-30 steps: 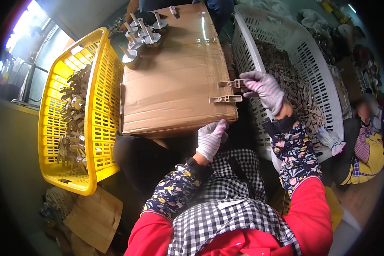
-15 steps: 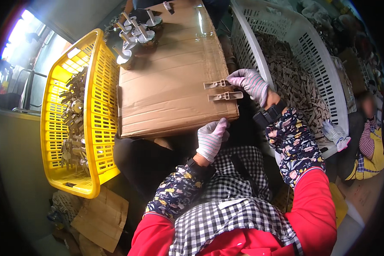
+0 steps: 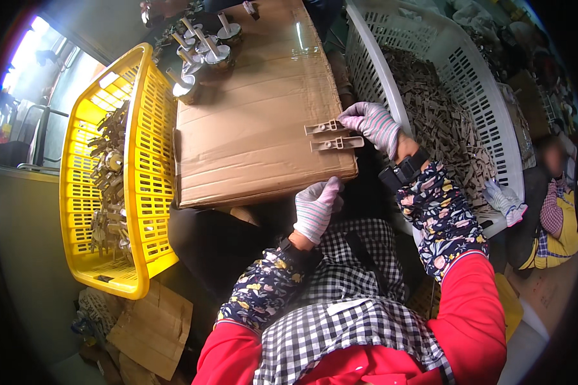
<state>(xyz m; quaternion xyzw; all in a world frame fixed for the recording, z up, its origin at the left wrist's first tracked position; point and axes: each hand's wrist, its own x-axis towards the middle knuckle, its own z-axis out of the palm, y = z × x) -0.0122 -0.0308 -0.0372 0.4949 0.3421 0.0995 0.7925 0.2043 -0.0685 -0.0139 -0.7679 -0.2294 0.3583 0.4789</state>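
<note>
Two long beige plastic clips lie side by side at the right edge of a cardboard box [image 3: 257, 122]. My right hand [image 3: 374, 125], in a striped grey-and-pink glove, pinches the outer end of the far clip [image 3: 322, 128]. The near clip [image 3: 336, 144] rests just below it, its right end jutting past the box edge. My left hand [image 3: 316, 206], gloved the same way, is at the box's near right corner. Its thumb and fingers are pressed together; whatever they hold, if anything, is hidden.
Several round metal parts with upright stems [image 3: 217, 52] stand at the box's far left. A yellow basket [image 3: 151, 167] of metal-and-beige parts is on the left, a white basket [image 3: 494, 109] full of beige clips on the right. Another person's gloved hand [image 3: 506, 200] is beside it.
The view has shifted slightly. Both hands and the two clips keep nearly the same places on and around the box. More shows at the top edge, beyond the round metal parts.
</note>
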